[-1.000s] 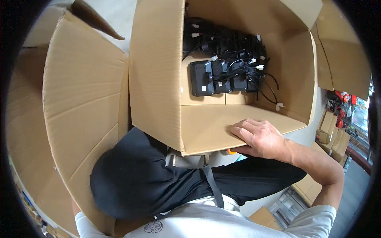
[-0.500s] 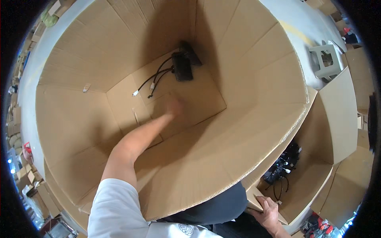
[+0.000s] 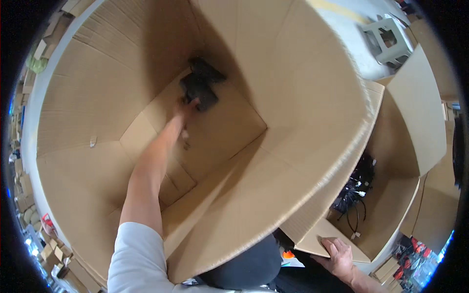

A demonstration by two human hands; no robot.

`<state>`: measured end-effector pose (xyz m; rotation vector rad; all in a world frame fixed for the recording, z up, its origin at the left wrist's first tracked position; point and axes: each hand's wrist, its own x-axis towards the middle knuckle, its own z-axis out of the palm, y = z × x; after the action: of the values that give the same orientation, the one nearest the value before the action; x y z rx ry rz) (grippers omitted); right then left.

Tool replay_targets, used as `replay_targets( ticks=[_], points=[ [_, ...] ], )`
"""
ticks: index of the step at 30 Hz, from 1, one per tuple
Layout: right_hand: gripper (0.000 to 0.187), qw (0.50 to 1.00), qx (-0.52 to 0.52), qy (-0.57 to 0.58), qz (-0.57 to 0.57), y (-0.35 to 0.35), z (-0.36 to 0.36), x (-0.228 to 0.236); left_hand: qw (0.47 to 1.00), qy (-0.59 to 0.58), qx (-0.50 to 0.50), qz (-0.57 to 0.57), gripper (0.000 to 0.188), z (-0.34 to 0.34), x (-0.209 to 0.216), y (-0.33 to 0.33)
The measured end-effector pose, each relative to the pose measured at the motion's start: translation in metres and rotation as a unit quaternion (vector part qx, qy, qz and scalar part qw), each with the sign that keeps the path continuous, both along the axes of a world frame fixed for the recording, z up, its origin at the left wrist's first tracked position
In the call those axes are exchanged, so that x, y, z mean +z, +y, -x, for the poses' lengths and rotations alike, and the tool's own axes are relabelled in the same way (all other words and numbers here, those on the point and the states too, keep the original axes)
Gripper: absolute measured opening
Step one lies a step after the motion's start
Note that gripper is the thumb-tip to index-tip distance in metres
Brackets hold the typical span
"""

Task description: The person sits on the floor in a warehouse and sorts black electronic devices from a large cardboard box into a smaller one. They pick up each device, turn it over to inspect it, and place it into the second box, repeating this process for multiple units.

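Observation:
Deep inside the large cardboard box (image 3: 312, 112), my left hand (image 3: 183, 110) is at the near end of a black box-shaped part (image 3: 200, 93). A finger lies against that part; the other fingers are blurred and partly hidden, so I cannot tell whether they grip it or its cables. A small pale blurred piece (image 3: 184, 135) shows just below the hand. Against the far corner rests a second dark part (image 3: 207, 69), touching the first. At the lower right, my right hand (image 3: 337, 256) is closed over the flap (image 3: 317, 239) of a smaller open cardboard box (image 3: 398, 195).
Inside the smaller box lies a heap of black parts and cables (image 3: 359, 185) with white connectors. A grey plastic stool (image 3: 388, 41) stands on the floor beyond it. The large box's tall wall curves between my two arms. More cartons (image 3: 56, 239) crowd the left edge.
My left hand has moved farther in and reached the black part, covering the cables that lay there. The view has shifted. My right hand still holds the flap.

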<state>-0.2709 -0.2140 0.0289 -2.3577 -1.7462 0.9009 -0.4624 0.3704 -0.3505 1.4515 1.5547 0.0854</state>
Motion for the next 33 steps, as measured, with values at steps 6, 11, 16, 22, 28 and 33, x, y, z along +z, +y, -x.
replay_targets(
  ticks=[6, 11, 16, 22, 28, 33],
  points=[
    [0.056, 1.000, 0.014, 0.007, -0.011, -0.002, -0.011, 0.001, 0.998, -0.062, 0.020, 0.026, 0.051, 0.009, 0.089, -0.034],
    [0.050, 0.999, 0.009, 0.021, -0.039, -0.004, -0.011, 0.009, 0.926, -0.057, -0.299, -0.225, 0.044, 0.031, 0.333, -0.038],
    [0.049, 0.965, -0.044, 0.043, -0.256, 0.010, -0.019, 0.031, 0.853, -0.146, -0.403, -0.298, 0.024, 0.028, 0.551, -0.133],
    [0.060, 0.790, -0.032, 0.017, -0.612, 0.126, 0.021, 0.198, 0.672, -0.188, -0.516, -0.497, 0.015, 0.001, 0.689, -0.260],
    [0.042, 0.795, 0.025, 0.052, -0.604, 0.119, 0.038, 0.240, 0.551, -0.264, -0.524, -0.593, 0.018, -0.040, 0.691, -0.333],
    [0.022, 0.857, -0.059, 0.092, -0.504, 0.071, 0.027, 0.194, 0.525, -0.306, -0.586, -0.536, 0.019, -0.076, 0.643, -0.357]
  ],
)
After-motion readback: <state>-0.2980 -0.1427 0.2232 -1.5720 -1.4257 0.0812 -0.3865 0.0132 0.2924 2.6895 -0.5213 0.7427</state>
